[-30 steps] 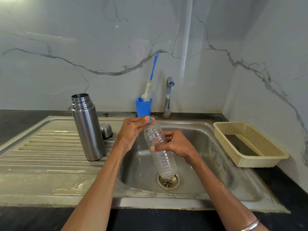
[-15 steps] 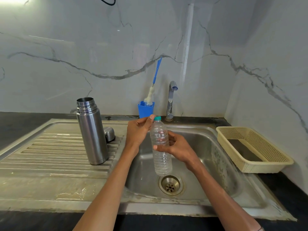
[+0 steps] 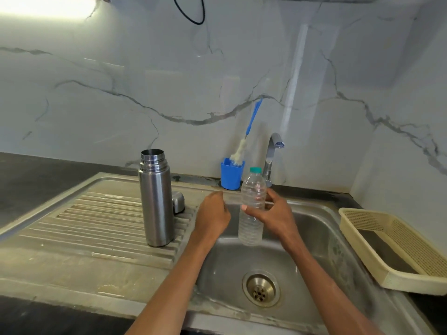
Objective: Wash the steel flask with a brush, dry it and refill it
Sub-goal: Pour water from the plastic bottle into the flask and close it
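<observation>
The steel flask [image 3: 156, 199] stands upright and uncapped on the ribbed drainboard, left of the sink. Its steel cap [image 3: 178, 201] lies just behind it to the right. My right hand [image 3: 273, 213] grips a clear plastic bottle [image 3: 251, 209] with a teal cap, upright above the sink basin [image 3: 302, 250]. My left hand [image 3: 212, 213] hovers just left of the bottle, off it, fingers loosely curled and holding nothing. A blue-handled bottle brush [image 3: 245, 139] leans in a blue cup [image 3: 231, 174] at the back of the sink.
A steel tap [image 3: 272, 158] rises behind the basin, no water running. A cream plastic basket [image 3: 391, 250] sits on the counter to the right. The drain [image 3: 261, 288] is at the basin's bottom. Marble wall behind, dark counter around the sink.
My left hand has come off the bottle's cap and dropped to the left. The bottle went from tilted to upright in my right hand.
</observation>
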